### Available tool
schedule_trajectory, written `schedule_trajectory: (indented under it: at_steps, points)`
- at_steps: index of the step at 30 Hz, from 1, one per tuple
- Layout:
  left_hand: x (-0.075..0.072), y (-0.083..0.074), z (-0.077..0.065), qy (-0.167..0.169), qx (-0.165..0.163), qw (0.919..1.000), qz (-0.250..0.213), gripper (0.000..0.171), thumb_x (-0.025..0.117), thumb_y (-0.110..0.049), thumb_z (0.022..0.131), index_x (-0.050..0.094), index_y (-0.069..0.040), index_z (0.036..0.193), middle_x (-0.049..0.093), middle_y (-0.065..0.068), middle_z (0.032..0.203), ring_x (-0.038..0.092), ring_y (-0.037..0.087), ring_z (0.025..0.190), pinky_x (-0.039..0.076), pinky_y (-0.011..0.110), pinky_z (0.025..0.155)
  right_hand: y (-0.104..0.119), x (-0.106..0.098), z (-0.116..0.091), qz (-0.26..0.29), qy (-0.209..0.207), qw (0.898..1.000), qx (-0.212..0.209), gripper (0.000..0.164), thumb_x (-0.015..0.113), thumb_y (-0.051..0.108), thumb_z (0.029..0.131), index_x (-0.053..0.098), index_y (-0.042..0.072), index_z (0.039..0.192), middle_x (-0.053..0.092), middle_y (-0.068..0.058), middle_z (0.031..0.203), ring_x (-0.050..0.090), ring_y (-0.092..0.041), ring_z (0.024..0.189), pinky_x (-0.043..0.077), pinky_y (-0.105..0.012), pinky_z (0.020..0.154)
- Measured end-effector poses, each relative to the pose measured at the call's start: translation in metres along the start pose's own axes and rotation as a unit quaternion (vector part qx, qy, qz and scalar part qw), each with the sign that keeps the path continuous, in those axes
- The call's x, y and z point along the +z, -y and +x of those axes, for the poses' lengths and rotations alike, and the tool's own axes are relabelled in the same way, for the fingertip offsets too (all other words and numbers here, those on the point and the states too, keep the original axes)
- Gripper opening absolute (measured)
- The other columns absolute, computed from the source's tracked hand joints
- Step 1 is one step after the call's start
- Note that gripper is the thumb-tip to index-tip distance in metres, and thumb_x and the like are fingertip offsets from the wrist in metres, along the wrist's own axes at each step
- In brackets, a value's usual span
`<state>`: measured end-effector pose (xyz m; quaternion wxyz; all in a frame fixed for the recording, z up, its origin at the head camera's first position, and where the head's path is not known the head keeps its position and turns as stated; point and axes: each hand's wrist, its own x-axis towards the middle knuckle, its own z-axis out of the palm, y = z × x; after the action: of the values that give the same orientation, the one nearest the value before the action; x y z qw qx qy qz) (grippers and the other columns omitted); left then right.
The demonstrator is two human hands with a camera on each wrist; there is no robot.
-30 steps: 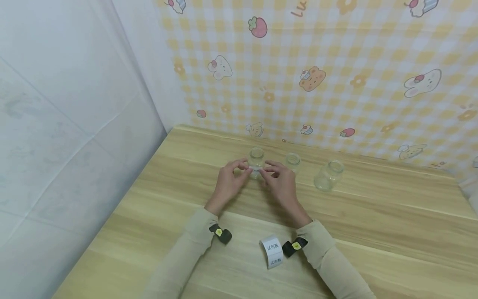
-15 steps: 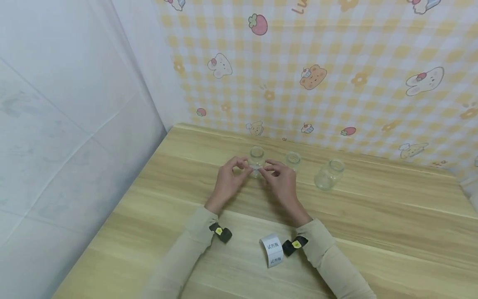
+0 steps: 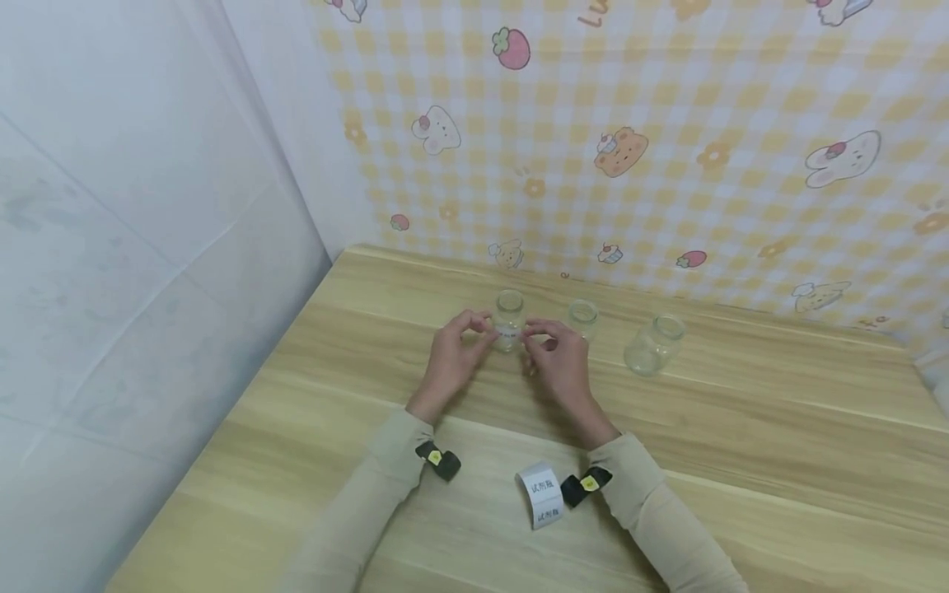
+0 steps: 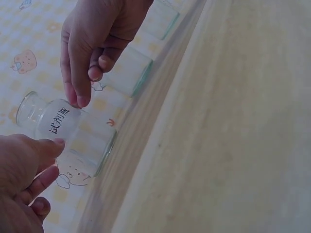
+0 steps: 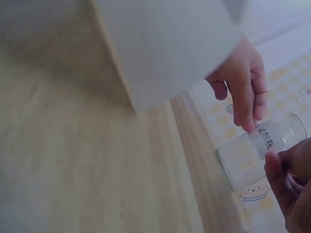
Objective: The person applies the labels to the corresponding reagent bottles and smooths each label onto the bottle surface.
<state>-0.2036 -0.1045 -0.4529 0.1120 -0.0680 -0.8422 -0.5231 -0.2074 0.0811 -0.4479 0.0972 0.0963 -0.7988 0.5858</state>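
White, the label (image 4: 62,119) lies across the bottle (image 4: 91,141) upright on the table (image 3: 334,371); my left grip (image 3: 454,356) and right grip (image 3: 563,361) seem to pinch the label's opposite ends.

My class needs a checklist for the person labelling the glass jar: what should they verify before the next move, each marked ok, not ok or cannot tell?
1. Leftmost jar upright: ok, it stands on the table.
2. Label print facing outward: ok, its characters show clearly.
3. Label ends stuck flat: cannot tell, the left hand and right hand partly hide them.
4. Hands clear of that jar: not ok, both are at the label.
5. Strip of printed labels available: ok, it lies on the table.
6. Rightmost jar labelled: not ok, no label shows on it.
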Motion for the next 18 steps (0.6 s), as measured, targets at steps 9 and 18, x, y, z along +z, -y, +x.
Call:
schedule_trajectory:
  at_steps: [9, 18]
  points:
    - [-0.018, -0.033, -0.022, 0.101, -0.095, 0.9836, 0.116, 0.02, 0.064, -0.026, 0.103, 0.071, -0.008, 0.097, 0.071, 0.003, 0.077, 0.065, 0.017, 0.065, 0.055, 0.031, 0.06, 0.014, -0.023, -0.026, -0.036, 0.051, 0.998, -0.001, 0.013, 0.068, 0.0, 0.097, 0.072, -0.007, 0.107, 0.07, -0.018, 0.094, 0.061, -0.017, 0.047, 0.043, -0.021, 0.039]
    - [0.001, -0.082, -0.075, 0.388, -0.091, 0.9088, 0.125, 0.033, 0.07, -0.041, 0.099, 0.065, -0.009, 0.103, 0.067, -0.002, 0.07, 0.06, 0.013, 0.058, 0.046, 0.026, 0.054, 0.025, -0.068, -0.086, -0.1, 0.11, 0.988, 0.05, 0.013, 0.068, 0.009, 0.099, 0.075, -0.001, 0.102, 0.074, -0.009, 0.087, 0.06, -0.012, 0.053, 0.048, -0.024, 0.044]
